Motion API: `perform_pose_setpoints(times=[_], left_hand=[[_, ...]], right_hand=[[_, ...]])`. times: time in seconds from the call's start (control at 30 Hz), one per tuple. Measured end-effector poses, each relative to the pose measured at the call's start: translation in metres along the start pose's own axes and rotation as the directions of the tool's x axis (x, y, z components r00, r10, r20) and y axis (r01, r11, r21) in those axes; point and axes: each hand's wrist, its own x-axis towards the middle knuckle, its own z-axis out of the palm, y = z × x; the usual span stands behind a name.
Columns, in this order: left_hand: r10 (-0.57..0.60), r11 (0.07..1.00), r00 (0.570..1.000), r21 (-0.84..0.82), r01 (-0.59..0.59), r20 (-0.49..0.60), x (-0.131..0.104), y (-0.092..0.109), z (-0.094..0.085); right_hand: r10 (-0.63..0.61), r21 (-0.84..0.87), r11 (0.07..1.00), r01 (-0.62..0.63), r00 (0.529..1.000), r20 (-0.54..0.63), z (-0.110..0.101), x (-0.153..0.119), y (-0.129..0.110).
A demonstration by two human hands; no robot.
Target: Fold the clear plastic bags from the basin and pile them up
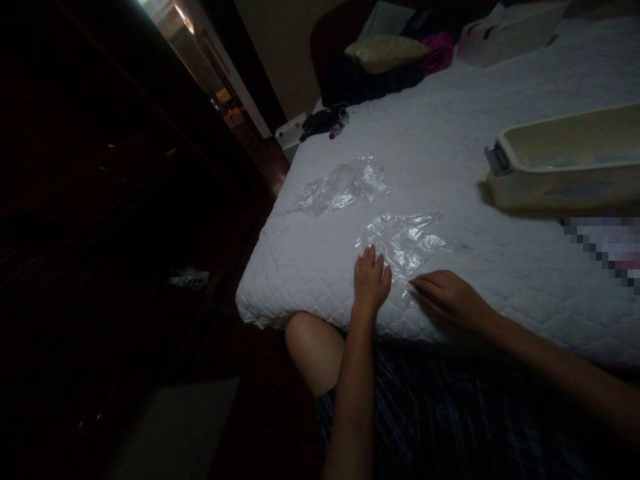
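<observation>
A crinkled clear plastic bag point(403, 240) lies on the white quilted bed point(305, 267) in front of me. My left hand point(371, 277) rests at the bag's near left edge, palm down with its fingers spread. At the bag's near right corner, my right hand point(443, 293) has its fingers pressed together, pinching the plastic at the fingertips. A second clear plastic bag point(345, 187) lies flat and crumpled farther back on the bed, touched by neither hand.
A cream plastic bin point(565, 193) with a grey latch stands at the right. Farther back are a white box point(510, 37), a yellowish pillow-like bundle point(385, 53), a magenta cloth point(437, 53) and dark items point(323, 122). Dark furniture fills the left.
</observation>
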Motion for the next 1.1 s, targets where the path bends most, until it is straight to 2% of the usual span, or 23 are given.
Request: perform_pose_setpoints(times=[0.13, 0.27, 0.5, 0.63, 0.83, 0.97, 1.1], left_hand=[[0.003, 1.0, 1.0, 0.003, -0.003, 0.01, 0.0, 0.0, 0.001], [0.001, 1.0, 1.0, 0.004, -0.001, 0.005, 0.0, 0.0, 0.001], [0.001, 1.0, 1.0, 0.003, -0.001, 0.003, 0.0, -0.001, 0.002], [0.003, 1.0, 1.0, 0.013, -0.003, 0.0, 0.0, -0.001, 0.004], [0.016, 1.0, 1.0, 0.021, -0.016, -0.02, 0.0, -0.001, 0.004], [0.012, 1.0, 1.0, 0.015, -0.012, -0.023, 0.001, -0.001, 0.005], [0.0, 1.0, 1.0, 0.0, 0.0, -0.015, 0.001, -0.001, 0.005]], right_hand=[[0.159, 0.016, 0.987, -0.159, 0.987, 0.017, 0.0, 0.022, 0.032], [0.201, -0.055, 0.979, -0.197, 0.977, 0.075, 0.008, 0.043, 0.052], [0.186, -0.166, 0.973, -0.158, 0.968, 0.169, 0.025, 0.058, 0.061], [0.26, -0.181, 0.957, -0.226, 0.947, 0.189, 0.027, 0.059, 0.056], [0.328, -0.037, 0.945, -0.326, 0.941, 0.078, 0.022, 0.059, 0.057], [0.292, 0.07, 0.953, -0.296, 0.955, 0.059, 0.013, 0.055, 0.064], [0.21, 0.145, 0.967, -0.211, 0.977, 0.026, -0.003, 0.044, 0.069]])
